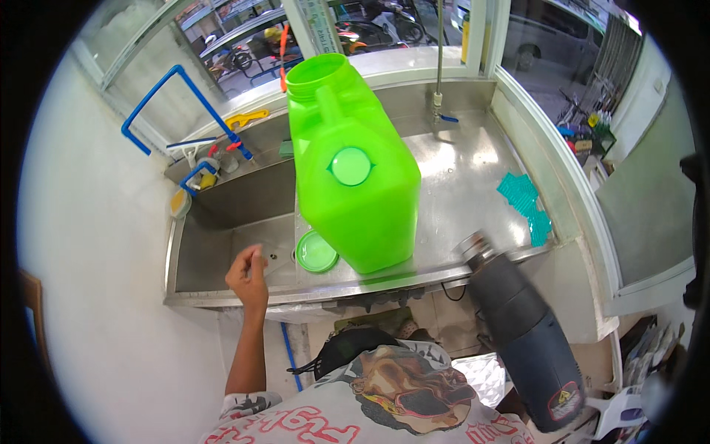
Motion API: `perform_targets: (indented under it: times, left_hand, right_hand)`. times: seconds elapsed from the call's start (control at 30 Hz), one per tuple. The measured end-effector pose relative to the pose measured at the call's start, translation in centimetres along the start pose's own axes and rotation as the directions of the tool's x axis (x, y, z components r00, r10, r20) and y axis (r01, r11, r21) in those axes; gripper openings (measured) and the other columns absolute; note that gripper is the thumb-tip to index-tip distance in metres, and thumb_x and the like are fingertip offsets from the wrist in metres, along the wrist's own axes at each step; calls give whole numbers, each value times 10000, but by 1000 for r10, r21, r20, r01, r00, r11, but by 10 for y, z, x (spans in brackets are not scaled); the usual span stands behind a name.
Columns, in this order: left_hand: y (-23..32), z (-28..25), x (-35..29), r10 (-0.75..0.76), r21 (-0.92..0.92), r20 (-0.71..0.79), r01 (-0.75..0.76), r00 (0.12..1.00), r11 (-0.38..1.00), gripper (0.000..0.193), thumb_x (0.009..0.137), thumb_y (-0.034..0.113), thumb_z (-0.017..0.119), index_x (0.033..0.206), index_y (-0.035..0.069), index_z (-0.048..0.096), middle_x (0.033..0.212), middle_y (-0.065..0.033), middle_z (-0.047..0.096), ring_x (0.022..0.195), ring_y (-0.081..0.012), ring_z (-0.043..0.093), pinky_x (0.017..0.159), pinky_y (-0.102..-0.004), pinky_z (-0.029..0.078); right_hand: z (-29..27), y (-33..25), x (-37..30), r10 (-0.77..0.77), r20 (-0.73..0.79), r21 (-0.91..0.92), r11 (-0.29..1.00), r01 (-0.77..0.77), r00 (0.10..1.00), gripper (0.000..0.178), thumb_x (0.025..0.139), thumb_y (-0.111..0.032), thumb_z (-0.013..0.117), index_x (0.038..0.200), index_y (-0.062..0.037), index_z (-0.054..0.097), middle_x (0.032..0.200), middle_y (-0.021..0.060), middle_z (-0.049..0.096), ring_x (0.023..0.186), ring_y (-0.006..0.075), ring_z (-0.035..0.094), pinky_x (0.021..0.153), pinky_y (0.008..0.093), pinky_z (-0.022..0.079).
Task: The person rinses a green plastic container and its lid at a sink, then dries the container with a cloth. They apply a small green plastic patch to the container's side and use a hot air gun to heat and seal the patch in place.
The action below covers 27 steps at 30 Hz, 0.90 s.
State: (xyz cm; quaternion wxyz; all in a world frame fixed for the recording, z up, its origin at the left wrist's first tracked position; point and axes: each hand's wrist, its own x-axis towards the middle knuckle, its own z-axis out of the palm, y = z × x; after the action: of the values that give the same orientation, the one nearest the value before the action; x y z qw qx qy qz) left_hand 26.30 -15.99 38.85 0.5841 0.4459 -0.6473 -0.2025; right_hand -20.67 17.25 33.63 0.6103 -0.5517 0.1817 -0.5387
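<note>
A bright green plastic jerrycan (pixel 362 200) stands upright on the steel counter, its wide mouth at the far end open and a round plug-like disc on its near shoulder. Beside its base lies a round green lid (pixel 316 251). My left hand (pixel 248 275) is closed over the sink's front edge, thumb and fingers together; whether anything small is between them is unclear. On the right, a dark heat gun (pixel 518 325) is held up with its metal nozzle pointing toward the counter. My right hand is hidden behind the gun's body, where its handle is.
The steel sink (pixel 214 244) has a blue pipe faucet (pixel 177 70) at its left. A yellow-handled tool (pixel 246 118) rests on the back ledge. Teal textured sheets (pixel 519 194) lie at the counter's right. Windows behind face a street; a thin standing pipe (pixel 439 59) rises at the back.
</note>
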Motion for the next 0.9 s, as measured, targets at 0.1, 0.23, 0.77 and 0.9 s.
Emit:
perform_targets:
  times: [0.1, 0.23, 0.77, 0.9]
  left_hand:
    - [61, 30, 21, 313, 30, 24, -313, 950, 949, 115, 862, 44, 692, 969, 2, 699, 808, -83, 660, 716, -182, 614, 683, -291, 488]
    - [133, 77, 40, 531, 40, 76, -535, 844, 844, 323, 764, 91, 783, 1065, 26, 686, 1097, -151, 639, 1013, -316, 599, 901, -401, 469]
    - [161, 113, 79, 607, 112, 216, -637, 765, 762, 492, 674, 178, 896, 1110, 53, 705, 1211, -120, 562, 1095, -277, 582, 909, -377, 487]
    - [165, 111, 85, 530, -42, 269, -540, 804, 840, 480, 668, 149, 887, 1103, 51, 708, 1216, -122, 562, 1116, -279, 577, 949, -379, 470]
  right_hand:
    - [18, -19, 34, 42, -127, -255, 964, -74, 991, 667, 796, -306, 808, 1286, 48, 526, 1134, 194, 617, 1038, 263, 598, 889, 369, 465]
    - [54, -48, 80, 24, -317, -590, 778, -217, 948, 651, 768, -348, 816, 1228, 37, 562, 1043, 180, 637, 933, 261, 620, 816, 367, 487]
    - [-6, -19, 91, -223, -768, -227, 971, 70, 600, 339, 761, -45, 768, 1074, -1, 645, 819, 86, 661, 720, 191, 635, 659, 322, 510]
    - [-19, -52, 122, -289, -692, -409, 912, -29, 661, 370, 767, -154, 718, 1077, 22, 620, 849, 111, 634, 725, 213, 599, 673, 340, 488]
